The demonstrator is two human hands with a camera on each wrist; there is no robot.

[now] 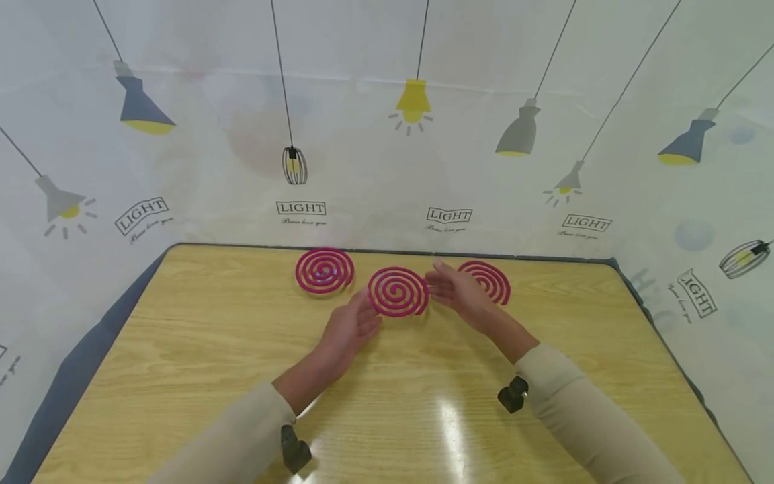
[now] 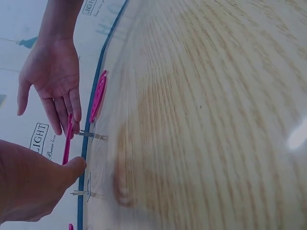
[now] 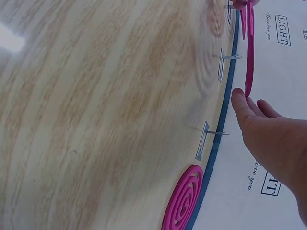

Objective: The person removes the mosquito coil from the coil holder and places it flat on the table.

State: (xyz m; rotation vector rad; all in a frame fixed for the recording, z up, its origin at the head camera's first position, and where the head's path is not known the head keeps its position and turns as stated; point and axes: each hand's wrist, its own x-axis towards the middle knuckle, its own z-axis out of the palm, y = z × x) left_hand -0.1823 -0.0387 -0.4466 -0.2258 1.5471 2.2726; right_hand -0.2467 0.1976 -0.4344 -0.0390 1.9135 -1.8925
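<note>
A magenta mosquito coil lies flat between my two hands, its face toward the head view and its thin edge toward both wrist views. My left hand pinches its left rim, the fingers lower than the thumb. Along the opposite rim, my right hand has straight fingers touching the coil, thumb raised and palm turned inward. Behind that hand, partly covered by it, is a second coil on the table. To the left, farther back, a third coil sits near the table's rear edge.
Small metal stands are along the back of the wooden table. A dark strip borders the table, and behind it hangs a white backdrop printed with lamps. Light glares off the tabletop between the forearms.
</note>
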